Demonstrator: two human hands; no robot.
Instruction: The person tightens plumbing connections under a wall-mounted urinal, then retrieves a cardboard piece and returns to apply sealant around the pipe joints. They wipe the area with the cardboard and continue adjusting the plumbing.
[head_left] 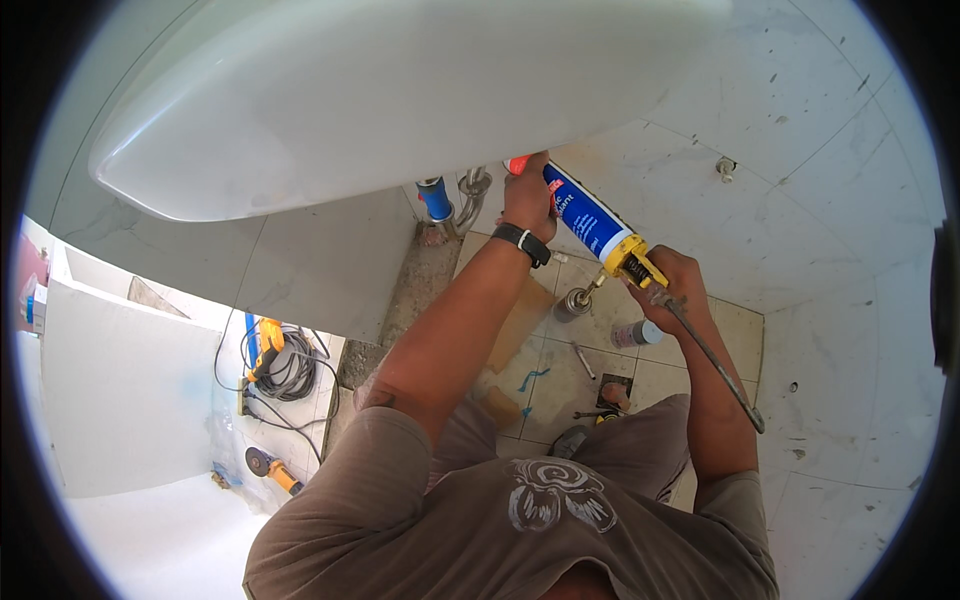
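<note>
A caulking gun point(625, 257) with a yellow frame carries a blue and white sealant cartridge point(590, 215). It points up and left toward the underside of a white washbasin point(380, 110). My left hand point(530, 203) is closed round the front end of the cartridge, close under the basin's edge; an orange-red part shows beside its fingers, and the tip is hidden. My right hand point(672, 288) is wrapped round the gun's handle at the rear. From there the gun's hooked metal rod point(715, 360) runs back along my right forearm.
Metal pipes point(470, 205) and a blue pipe piece point(435, 198) stand under the basin. On the tiled floor lie a metal fitting point(572, 305), a grey canister point(637, 333), cardboard point(522, 325) and a floor drain point(615, 390). Left are coiled cable point(290, 365) and an angle grinder point(273, 470).
</note>
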